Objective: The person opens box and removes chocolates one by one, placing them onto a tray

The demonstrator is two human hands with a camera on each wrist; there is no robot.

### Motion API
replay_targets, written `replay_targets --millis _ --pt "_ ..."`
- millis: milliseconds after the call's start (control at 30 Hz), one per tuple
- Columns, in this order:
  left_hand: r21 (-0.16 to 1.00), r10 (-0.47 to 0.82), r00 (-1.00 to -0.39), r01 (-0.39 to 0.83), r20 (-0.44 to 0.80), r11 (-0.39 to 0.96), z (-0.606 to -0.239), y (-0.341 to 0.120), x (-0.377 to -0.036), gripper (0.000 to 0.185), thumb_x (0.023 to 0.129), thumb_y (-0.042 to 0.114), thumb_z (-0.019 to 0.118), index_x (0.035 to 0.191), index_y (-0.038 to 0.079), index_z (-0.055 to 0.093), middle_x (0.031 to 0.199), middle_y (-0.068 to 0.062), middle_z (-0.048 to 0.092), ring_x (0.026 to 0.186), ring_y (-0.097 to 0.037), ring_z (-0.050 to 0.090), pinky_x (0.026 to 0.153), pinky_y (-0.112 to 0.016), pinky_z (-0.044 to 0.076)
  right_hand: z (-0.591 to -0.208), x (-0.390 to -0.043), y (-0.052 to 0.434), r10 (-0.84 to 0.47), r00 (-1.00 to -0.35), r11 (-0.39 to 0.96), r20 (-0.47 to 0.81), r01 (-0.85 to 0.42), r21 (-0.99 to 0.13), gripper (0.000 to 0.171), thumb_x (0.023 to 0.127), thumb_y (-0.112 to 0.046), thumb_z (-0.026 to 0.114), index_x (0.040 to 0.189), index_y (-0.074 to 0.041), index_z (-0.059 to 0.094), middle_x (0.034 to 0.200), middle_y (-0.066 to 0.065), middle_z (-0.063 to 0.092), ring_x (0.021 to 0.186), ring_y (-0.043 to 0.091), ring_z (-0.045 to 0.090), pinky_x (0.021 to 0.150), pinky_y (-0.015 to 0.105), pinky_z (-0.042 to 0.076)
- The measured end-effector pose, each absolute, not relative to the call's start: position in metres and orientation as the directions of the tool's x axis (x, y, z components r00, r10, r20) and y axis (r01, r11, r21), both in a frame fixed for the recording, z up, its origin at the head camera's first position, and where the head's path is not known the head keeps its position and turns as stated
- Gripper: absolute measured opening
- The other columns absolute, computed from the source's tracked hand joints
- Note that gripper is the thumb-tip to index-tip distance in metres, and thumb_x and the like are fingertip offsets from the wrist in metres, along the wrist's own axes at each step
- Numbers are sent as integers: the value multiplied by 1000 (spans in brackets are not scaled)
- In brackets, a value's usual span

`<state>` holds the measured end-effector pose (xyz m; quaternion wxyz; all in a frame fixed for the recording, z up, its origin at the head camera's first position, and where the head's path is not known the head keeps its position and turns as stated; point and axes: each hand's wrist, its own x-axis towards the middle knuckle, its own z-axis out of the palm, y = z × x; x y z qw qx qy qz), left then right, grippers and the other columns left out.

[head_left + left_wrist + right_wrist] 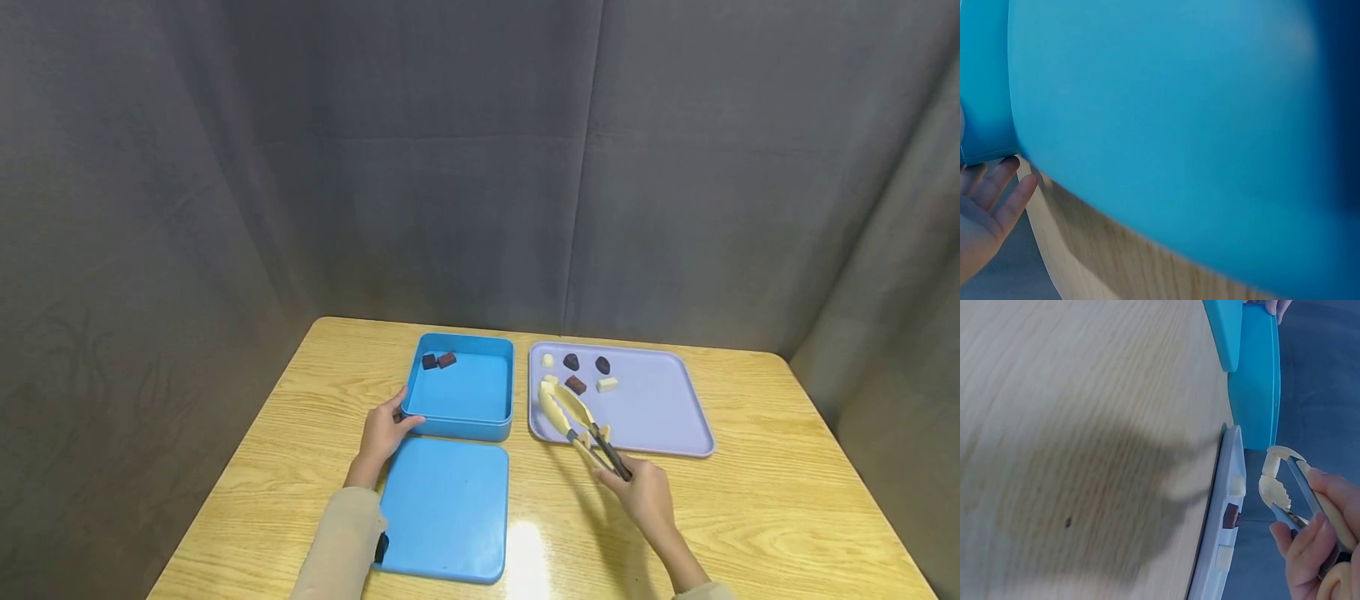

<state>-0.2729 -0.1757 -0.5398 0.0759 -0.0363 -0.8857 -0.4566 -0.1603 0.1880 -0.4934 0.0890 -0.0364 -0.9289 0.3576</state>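
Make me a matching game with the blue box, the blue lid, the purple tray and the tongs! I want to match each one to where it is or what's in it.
Things:
1. blue box
2. blue lid
3. purple tray
4. tongs

Places or states:
A. held by the right hand, tips over the tray
B. lies flat on the table, nearest the person
C. holds two dark chocolates in its far corner, left hand touching it
D. carries white and dark sweets at its far left end

Pairs: 1-C, 2-B, 3-D, 4-A
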Motion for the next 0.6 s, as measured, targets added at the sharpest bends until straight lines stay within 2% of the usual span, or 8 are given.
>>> replay_targets --millis 200,367,533,600 --pt "807 -6 -985 136 170 575 -540 -175 -273 64 77 16 70 131 -2 41 127 -22 45 112 -33 47 85 -41 44 -496 -156 192 137 -983 757 119 27 -652 31 75 -19 72 90 7 67 42 -7 32 39 6 23 35 18 20" --pt "808 -10 -985 136 172 573 -540 -175 -273 64 76 16 70 131 -2 41 126 -22 45 110 -33 48 85 -41 44 -499 -155 194 135 -985 786 111 38 -617 38 75 -22 71 98 9 65 44 -6 36 40 8 27 35 19 23" --pt "807 -7 -986 133 168 576 -541 -175 -274 65 76 16 70 131 -2 41 127 -22 45 111 -33 48 85 -41 44 -500 -155 195 138 -985 803 102 51 -593 27 75 -23 71 82 3 68 45 -6 35 41 8 27 36 20 23" --pt "806 -7 -986 132 166 578 -541 -175 -274 65 77 16 70 131 -2 41 127 -22 44 112 -33 47 85 -41 44 -500 -155 195 141 -985 805 98 57 -590 26 75 -24 71 80 1 68 45 -5 34 41 8 27 36 20 23"
